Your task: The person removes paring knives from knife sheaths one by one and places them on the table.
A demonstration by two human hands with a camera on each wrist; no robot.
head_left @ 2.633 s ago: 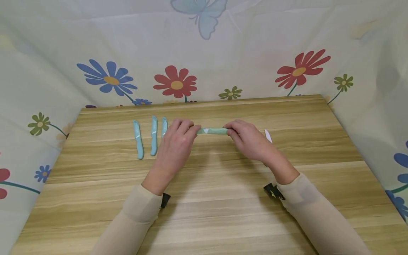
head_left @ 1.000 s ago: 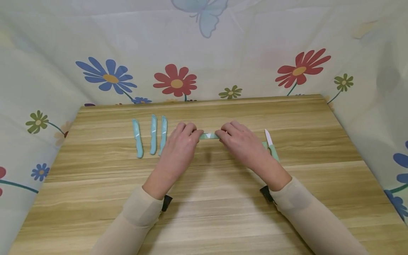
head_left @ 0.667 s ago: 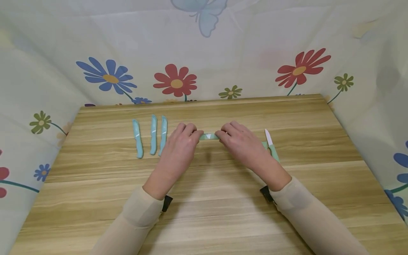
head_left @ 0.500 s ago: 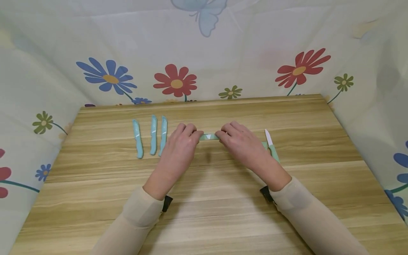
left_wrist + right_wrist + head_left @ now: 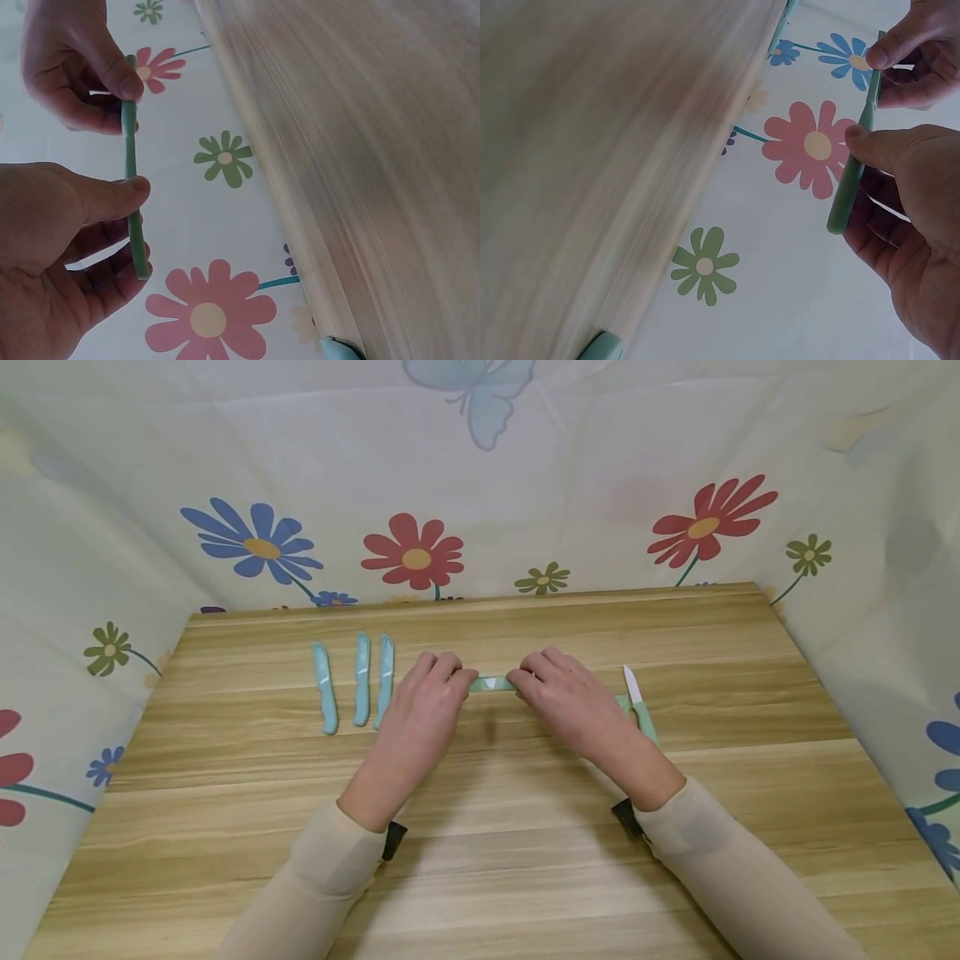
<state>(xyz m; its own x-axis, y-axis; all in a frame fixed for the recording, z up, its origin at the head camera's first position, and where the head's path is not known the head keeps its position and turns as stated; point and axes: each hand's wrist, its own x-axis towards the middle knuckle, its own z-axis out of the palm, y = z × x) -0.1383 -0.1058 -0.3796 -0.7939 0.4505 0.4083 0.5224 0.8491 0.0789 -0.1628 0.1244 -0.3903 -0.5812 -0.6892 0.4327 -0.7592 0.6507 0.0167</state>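
Level across the middle of the head view is a green knife (image 5: pixel 492 683) in its matching sheath, a small white triangle showing between my hands. My left hand (image 5: pixel 422 706) pinches the sheath end, thumb on one side and fingers on the other. The rounded handle (image 5: pixel 844 199) is pinched by my right hand (image 5: pixel 573 706). Both wrist views show the sheathed knife (image 5: pixel 130 154) as one straight length, held above the table. Beside my right wrist lies a second green knife (image 5: pixel 642 717) with its white blade bare. A green sheath (image 5: pixel 622 702) next to it is mostly hidden behind that hand.
Three sheathed light-blue knives (image 5: pixel 325 689) lie roughly parallel on the left of the wooden table (image 5: pixel 495 877); my left hand overlaps the nearest one's handle. A flower-printed cloth (image 5: pixel 600 460) stands behind the table's back edge and along both sides.
Since the earliest frame my right hand has shifted left toward my left hand, and both are slightly nearer me. The bare-bladed knife shows more now. Over the last second the hands stay still.
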